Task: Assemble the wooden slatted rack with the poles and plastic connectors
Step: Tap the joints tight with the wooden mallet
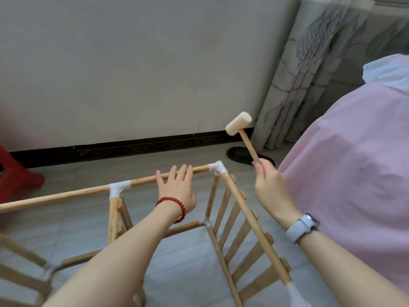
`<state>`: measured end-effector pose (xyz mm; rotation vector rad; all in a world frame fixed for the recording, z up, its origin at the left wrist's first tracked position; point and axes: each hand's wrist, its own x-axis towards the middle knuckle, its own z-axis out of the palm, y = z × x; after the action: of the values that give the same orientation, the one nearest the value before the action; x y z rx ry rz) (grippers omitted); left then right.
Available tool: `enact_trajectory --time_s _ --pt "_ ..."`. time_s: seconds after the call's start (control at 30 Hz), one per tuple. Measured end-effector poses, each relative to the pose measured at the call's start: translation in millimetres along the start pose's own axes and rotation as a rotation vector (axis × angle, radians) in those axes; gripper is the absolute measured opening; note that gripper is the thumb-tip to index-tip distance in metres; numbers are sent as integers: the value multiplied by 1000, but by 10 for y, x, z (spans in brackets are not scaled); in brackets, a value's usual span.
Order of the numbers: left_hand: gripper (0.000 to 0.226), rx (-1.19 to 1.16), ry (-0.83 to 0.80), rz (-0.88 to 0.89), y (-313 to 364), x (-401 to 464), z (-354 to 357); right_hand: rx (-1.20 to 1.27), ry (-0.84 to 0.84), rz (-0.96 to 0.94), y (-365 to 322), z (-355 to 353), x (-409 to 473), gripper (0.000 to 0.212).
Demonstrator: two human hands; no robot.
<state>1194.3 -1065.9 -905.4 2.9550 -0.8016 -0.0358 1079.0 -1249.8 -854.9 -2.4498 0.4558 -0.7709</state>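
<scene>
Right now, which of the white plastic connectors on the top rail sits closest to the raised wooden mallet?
The white corner connector at the rail's far right end, just below the small wooden mallet gripped by the right hand. The other white connector sits left of the left hand.

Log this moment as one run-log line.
left hand: flat on top wooden pole | right hand: grips pale wooden mallet, raised | target: likely white plastic corner connector | contact: none
</scene>
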Motion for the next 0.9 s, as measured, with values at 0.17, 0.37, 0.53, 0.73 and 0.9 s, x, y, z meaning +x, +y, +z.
enact_trajectory --time_s 0.17,0.37,0.53,0.73,0.9 --pt "73 4 62 22 -28 1 45 -202 -330 84 13 83 -120 19" --pt "72 -11 63 27 -13 1 20 -81 -89 23 -52 67 -27 22" --pt "72 -22 54 30 -33 13 16 -68 27 -35 -56 79 -1 23" --pt "75 5 -27 53 -83 27 -30 -187 -323 158 12 152 -20 27" --pt "63 -51 -135 54 36 -92 -204 17 -189 99 4 -214 -321 16"
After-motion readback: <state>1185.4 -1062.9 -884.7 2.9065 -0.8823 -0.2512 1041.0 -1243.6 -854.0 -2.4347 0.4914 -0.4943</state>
